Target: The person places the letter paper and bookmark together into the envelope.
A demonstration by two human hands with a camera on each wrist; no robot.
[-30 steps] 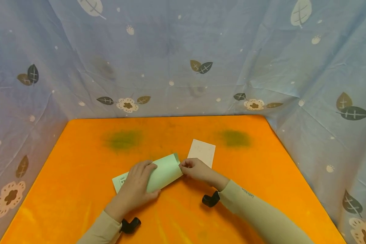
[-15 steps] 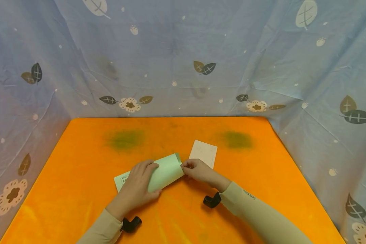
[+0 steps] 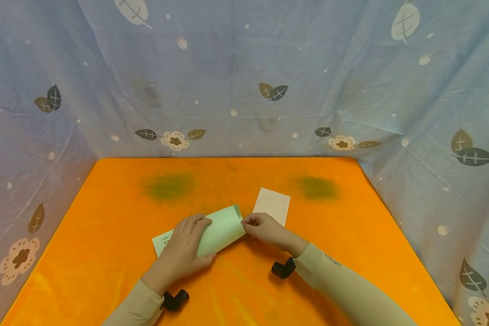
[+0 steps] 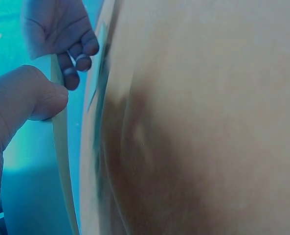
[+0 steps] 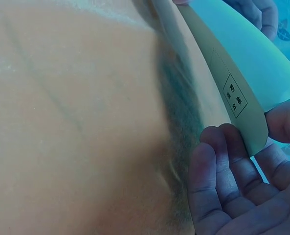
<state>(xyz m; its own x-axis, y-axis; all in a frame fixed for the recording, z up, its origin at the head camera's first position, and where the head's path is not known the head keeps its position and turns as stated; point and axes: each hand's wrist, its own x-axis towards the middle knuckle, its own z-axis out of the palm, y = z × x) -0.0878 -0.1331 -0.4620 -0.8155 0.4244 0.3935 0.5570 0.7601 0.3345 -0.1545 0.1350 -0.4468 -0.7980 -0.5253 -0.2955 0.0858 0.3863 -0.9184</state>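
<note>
A pale green envelope (image 3: 222, 230) lies slantwise in front of me, its upper side bowed up. My left hand (image 3: 179, 251) grips it across the middle, thumb along the near long edge and fingers over the top. At its right end, my right hand (image 3: 265, 228) pinches the corner between thumb and fingers. The right wrist view shows a small printed box with characters on the envelope (image 5: 247, 93), near the pinched corner, with the thumb on the outer side. In the left wrist view the left thumb (image 4: 42, 95) presses on the envelope's edge.
A white card (image 3: 274, 203) lies on the orange tabletop (image 3: 330, 271) just behind the right hand and is partly covered by it. A patterned blue-grey curtain (image 3: 212, 68) encloses the back and sides. A black wrist mount (image 3: 283, 268) sits under the right cuff.
The head view has shifted slightly. Both hands keep the same hold on the envelope, and the white card stays where it was.
</note>
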